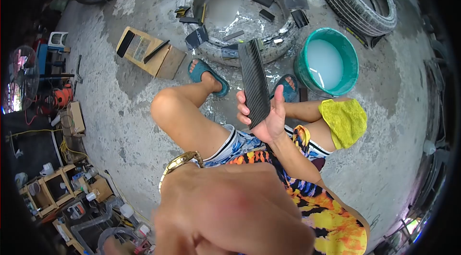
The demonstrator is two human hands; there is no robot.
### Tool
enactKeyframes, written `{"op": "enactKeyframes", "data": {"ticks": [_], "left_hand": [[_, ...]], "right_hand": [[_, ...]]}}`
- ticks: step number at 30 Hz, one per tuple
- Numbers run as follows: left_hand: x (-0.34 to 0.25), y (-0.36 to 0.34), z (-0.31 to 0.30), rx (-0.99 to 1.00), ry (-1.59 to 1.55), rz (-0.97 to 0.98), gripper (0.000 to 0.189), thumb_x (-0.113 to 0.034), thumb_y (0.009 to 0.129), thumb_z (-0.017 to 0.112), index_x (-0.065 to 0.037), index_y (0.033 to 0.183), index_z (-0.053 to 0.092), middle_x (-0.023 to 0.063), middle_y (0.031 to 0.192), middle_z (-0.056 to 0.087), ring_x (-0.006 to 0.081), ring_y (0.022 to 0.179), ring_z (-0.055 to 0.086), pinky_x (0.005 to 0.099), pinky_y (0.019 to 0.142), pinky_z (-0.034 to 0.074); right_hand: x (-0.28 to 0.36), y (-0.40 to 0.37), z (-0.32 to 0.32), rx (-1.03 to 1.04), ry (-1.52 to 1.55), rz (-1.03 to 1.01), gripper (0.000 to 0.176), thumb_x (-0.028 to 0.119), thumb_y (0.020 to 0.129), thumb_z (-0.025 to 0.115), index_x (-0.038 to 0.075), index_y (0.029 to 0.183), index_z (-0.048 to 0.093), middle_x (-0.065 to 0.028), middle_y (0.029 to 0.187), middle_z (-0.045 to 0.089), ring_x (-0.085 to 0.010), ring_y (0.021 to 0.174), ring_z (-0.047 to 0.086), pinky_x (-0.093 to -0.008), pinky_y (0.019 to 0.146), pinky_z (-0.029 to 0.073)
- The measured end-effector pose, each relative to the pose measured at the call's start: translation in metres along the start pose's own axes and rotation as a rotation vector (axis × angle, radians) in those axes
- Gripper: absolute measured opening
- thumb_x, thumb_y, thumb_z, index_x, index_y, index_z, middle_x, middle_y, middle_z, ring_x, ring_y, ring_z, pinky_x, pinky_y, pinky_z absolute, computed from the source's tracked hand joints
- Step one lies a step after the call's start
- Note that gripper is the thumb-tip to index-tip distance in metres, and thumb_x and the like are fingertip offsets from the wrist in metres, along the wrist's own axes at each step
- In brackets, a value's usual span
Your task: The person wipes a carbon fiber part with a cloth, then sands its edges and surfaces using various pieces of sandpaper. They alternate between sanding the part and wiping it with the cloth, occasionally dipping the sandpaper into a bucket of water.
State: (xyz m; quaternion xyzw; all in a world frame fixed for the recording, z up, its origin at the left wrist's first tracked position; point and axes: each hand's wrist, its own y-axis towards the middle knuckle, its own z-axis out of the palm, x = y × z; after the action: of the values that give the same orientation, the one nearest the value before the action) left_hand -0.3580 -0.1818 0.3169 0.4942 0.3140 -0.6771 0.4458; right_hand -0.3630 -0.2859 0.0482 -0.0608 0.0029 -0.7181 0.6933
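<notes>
My right hand (270,123), palm up, grips the lower end of a long black panel with a carbon-fibre weave (255,79). Its fingers wrap the left edge and the thumb stands at the right. The panel points up and away, over the near rim of a tire. Very close to the camera is my left hand (235,202), knuckles towards me and a gold watch (181,160) on its wrist. Its fingers are mostly hidden below the back of the hand, so what they hold, if anything, does not show.
Cloudy water and dark pieces fill the flat-lying tire (187,0). Right of it stands a green bucket (353,55) of milky liquid. A yellow-green cloth (342,123) covers my right knee. A cardboard box (168,63) bears black strips. Another tire (331,0) is behind; clutter lines the left.
</notes>
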Motion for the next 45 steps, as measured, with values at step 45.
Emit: {"op": "enactKeyframes", "data": {"ticks": [45], "left_hand": [[0.127, 0.176, -0.159, -0.308, 0.783, 0.417, 0.033, -0.031, 0.1, 0.044, -0.005, 0.097, 0.065, 0.0039, 0.1, 0.064, 0.0122, 0.089, 0.058, 0.0296, 0.076, 0.045]], "right_hand": [[0.002, -0.021, -0.006, -0.031, 0.003, 0.049, 0.086, 0.077, 0.086, 0.027, 0.005, 0.129, 0.043, -0.0096, 0.104, 0.047, -0.0148, 0.078, 0.046, -0.0264, 0.061, 0.04]]}}
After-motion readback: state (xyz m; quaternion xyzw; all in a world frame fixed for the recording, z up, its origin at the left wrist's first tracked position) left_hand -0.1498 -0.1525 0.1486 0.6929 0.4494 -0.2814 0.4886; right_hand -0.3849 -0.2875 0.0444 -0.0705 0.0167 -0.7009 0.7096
